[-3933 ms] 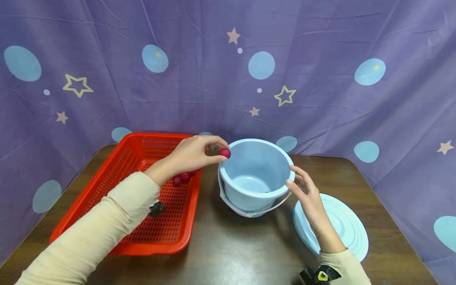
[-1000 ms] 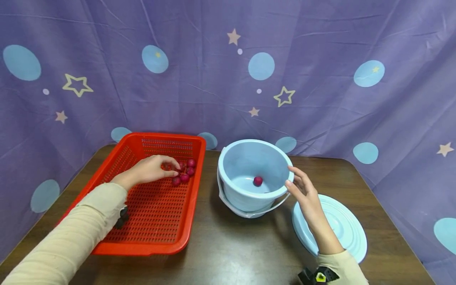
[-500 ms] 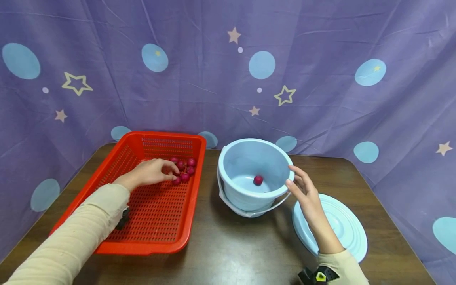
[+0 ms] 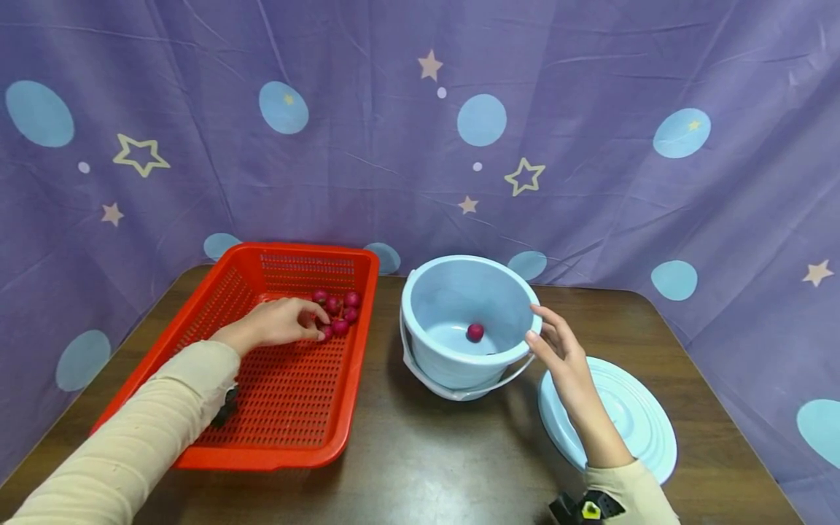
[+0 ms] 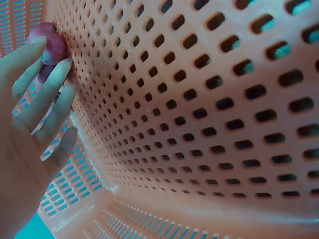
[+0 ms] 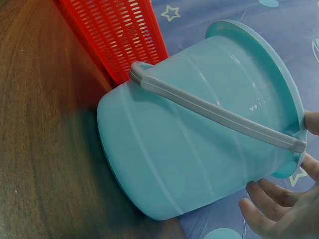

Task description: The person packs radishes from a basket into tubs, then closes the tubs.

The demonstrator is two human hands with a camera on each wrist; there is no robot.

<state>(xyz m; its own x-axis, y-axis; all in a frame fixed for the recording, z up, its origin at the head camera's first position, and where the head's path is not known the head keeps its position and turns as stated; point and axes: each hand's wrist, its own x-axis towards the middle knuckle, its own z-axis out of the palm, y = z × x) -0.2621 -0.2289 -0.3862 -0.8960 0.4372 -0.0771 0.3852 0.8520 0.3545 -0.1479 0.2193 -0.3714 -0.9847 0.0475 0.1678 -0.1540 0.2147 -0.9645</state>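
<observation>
My left hand (image 4: 278, 321) reaches into the red perforated basket (image 4: 357, 379), thumb and fingertips pinching the nearest dark-red grape (image 4: 327, 332) of a small bunch. In the left wrist view, that grape (image 5: 56, 49) shows between the fingers, close against the basket's perforated surface. Several more grapes (image 4: 351, 300) lie just beyond, with a bit of stem among them. A single loose grape (image 4: 475, 332) sits on the floor of the light-blue bucket (image 4: 453, 357). The right hand (image 4: 566, 357) holds the bucket's right rim, thumb in front and fingers on the far side.
A round light-blue lid (image 4: 630, 415) lies flat on the brown wooden table (image 4: 420, 452), partly under the right forearm. The bucket's grey handle (image 6: 219, 114) hangs down its front side. A purple curtain (image 4: 420, 146) with stars and dots hangs behind.
Earlier my left hand held a grape at the bucket's rim; that grape now lies inside. The left hand is back at the bunch and has shifted slightly nearer. The right hand stays put.
</observation>
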